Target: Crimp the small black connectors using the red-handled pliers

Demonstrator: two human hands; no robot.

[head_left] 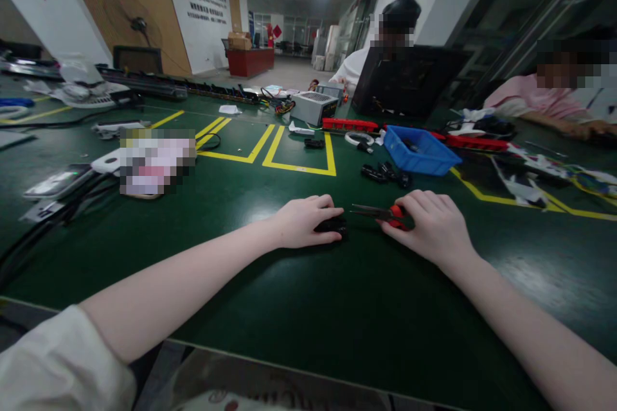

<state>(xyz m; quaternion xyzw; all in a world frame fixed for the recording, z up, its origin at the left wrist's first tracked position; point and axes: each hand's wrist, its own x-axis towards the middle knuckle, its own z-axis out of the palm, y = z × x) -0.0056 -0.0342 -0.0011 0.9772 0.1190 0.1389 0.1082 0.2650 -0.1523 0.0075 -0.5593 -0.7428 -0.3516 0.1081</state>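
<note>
In the head view my left hand (pixel 308 221) rests low over the green table, thumb and fingers closed around a small black bundle (pixel 331 225), which looks like a folded cable. Part of the bundle is hidden by the fingers. To its right, my right hand (pixel 431 225) grips scissors (pixel 373 211) by their red handles. The blades point left toward the bundle and stay a short gap away from it. Beyond my hands several similar black bundles (pixel 385 172) lie beside a blue plastic bin (pixel 419 151).
Yellow tape marks rectangles on the green table (pixel 270 295). A phone (pixel 157 167) and cables lie at the left. Farther back stand a grey power supply box (pixel 313 107) and red strips (pixel 349 124). Two other people sit across the table, one behind a black monitor (pixel 407 80).
</note>
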